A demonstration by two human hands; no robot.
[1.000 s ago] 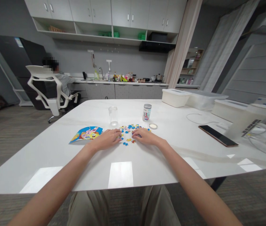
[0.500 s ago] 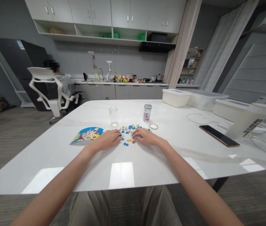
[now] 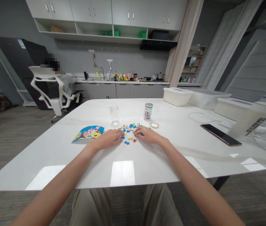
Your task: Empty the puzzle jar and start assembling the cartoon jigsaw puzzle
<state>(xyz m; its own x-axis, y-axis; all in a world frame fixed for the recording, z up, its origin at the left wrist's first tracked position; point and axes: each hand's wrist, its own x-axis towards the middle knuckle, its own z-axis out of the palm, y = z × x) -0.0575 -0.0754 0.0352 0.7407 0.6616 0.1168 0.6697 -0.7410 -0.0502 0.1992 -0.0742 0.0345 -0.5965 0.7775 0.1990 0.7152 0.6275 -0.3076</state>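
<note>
Well, my feed shows me jigsaw pieces (image 3: 131,127) strewn on the white desk (image 3: 151,171) — left hand (image 3: 110,138) at their left side, right hand (image 3: 148,135) at their right. Both hands' fingers are bent — whether around a piece, I cannot tell. A clear jar (image 3: 114,115) stands just beyond.

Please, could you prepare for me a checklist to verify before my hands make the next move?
1. Left hand beside the puzzle pieces: ok, on their left.
2. Right hand beside them too: ok, on their right.
3. A piece gripped in the fingers: cannot tell, too small and partly hidden.
4. Clear jar upright: ok.
5. Picture sheet lying flat: not ok, it looks bowed.
6. Phone apart from the pieces: ok, well to the right.
</note>
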